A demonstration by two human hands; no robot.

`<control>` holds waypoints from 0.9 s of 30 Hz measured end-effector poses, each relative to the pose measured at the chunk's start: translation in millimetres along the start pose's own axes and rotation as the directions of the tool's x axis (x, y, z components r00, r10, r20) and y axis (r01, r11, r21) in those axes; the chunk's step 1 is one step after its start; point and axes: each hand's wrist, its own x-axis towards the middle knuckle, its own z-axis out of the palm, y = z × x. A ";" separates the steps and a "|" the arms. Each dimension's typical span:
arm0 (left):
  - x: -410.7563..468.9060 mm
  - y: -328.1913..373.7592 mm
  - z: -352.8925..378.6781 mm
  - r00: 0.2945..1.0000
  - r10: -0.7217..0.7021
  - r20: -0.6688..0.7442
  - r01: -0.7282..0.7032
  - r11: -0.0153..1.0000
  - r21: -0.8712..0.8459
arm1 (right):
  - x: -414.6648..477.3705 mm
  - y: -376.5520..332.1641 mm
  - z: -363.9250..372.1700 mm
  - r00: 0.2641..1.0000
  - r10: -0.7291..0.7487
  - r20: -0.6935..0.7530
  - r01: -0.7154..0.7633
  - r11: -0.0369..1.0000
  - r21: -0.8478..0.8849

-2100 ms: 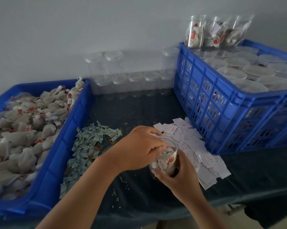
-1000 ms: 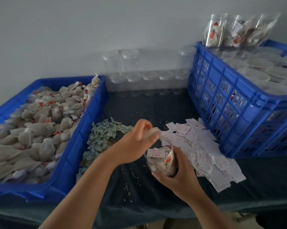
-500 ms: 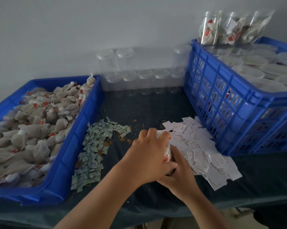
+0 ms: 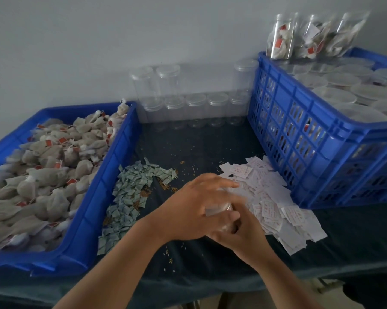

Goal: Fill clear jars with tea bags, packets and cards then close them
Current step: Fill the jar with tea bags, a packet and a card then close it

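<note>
A clear jar point(image 4: 219, 207) with tea bags inside shows only as a sliver between my two hands, above the dark table. My left hand point(image 4: 194, 208) covers its top, fingers and thumb clamped around the lid and blurred. My right hand point(image 4: 243, 235) wraps the jar's body from below and the right. White cards point(image 4: 270, 197) lie scattered just right of the hands. Small green packets point(image 4: 130, 192) are piled to the left. Tea bags point(image 4: 43, 163) with red tags fill a blue tray point(image 4: 112, 170) at far left.
Empty lidded jars point(image 4: 194, 108) stand in rows against the back wall. A tall blue crate point(image 4: 310, 141) at the right holds several closed jars point(image 4: 348, 94), with clear bags of tea bags point(image 4: 310, 34) at its back. Loose grains dot the cloth.
A card went into the jar, then my left hand brought the lid down over the opening. It now clamps the lid while my right hand keeps holding the jar.
</note>
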 end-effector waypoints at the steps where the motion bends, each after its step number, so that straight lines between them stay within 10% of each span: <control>1: 1.8 2.8 -1.6 0.998 -0.068 -0.005 0.067 0.997 -0.030 | -0.4 -0.5 1.3 1.000 -0.018 -0.007 0.018 1.000 -0.009; 6: 25.2 20.2 12.4 0.813 -0.576 -0.084 0.580 0.814 0.035 | -2.7 -2.1 9.1 0.993 -0.094 -0.065 0.086 0.988 -0.130; 22: 25.0 14.3 -4.0 0.963 -0.054 0.264 -0.053 0.922 0.382 | -4.3 4.3 2.9 0.994 0.051 0.096 -0.051 0.999 -0.011; 27: 30.1 38.7 20.4 0.943 -0.330 0.046 0.289 0.877 0.384 | -2.7 10.8 14.7 1.000 -0.002 -0.001 0.002 0.986 -0.165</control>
